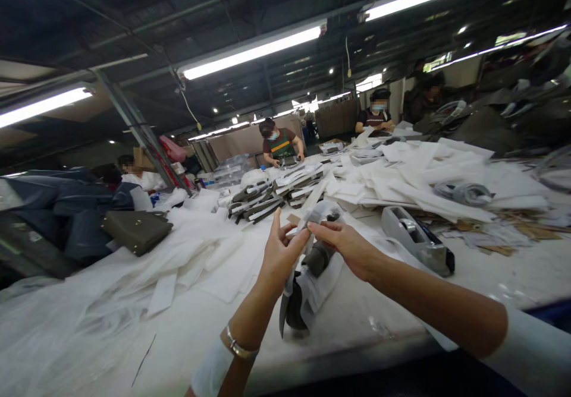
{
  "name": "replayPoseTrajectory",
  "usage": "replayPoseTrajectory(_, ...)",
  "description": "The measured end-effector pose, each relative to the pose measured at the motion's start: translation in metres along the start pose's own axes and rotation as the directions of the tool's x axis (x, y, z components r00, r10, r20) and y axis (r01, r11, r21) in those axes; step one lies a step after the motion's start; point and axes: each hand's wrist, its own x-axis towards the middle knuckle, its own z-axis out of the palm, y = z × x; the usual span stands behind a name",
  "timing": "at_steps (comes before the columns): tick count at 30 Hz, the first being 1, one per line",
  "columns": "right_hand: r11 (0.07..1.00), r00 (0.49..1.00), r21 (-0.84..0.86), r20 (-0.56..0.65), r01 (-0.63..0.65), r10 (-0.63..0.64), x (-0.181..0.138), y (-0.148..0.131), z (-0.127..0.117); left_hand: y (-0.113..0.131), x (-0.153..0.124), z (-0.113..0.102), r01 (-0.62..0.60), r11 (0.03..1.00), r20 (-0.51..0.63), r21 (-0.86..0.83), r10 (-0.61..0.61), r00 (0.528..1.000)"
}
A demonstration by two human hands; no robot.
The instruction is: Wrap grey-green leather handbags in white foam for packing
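Observation:
A dark grey strap (294,305), rolled or folded and partly covered by thin white wrapping (317,287), lies on the white table in front of me. At its far end, my left hand (282,254) pinches the wrapping between thumb and fingers, its index finger pointing up. My right hand (350,243) meets it there, with thumb and fingertips closed on the same wrapping. Whether a small piece of tape is between the fingertips is too small to make out. Just right of my right hand stands a grey tape dispenser (414,239).
White sheets (209,254) spread over the table's left side. Behind my hands lie stacked wrapped straps (263,198) and a large heap of white sheets (401,171). A brown bag (137,230) sits at left. Two co-workers (282,144) work across the table; others are farther off.

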Motion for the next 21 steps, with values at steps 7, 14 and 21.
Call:
replayPoseTrajectory(7, 0.994, 0.994, 0.07, 0.072, -0.089, 0.084, -0.003, -0.003, -0.007, 0.005, -0.006, -0.004, -0.066, 0.997, 0.091, 0.05, 0.062, 0.994)
replayPoseTrajectory(14, 0.925, 0.986, 0.356, 0.14, -0.132, 0.086, -0.013, 0.006, -0.019, 0.007, -0.011, -0.005, -0.13, 0.99, 0.062, 0.056, 0.126, 0.99)
replayPoseTrajectory(21, 0.947, 0.994, 0.306, 0.025, 0.097, -0.11, -0.021, 0.018, 0.004, 0.004, -0.012, 0.002, -0.197, 0.975, 0.049, 0.106, 0.193, 0.98)
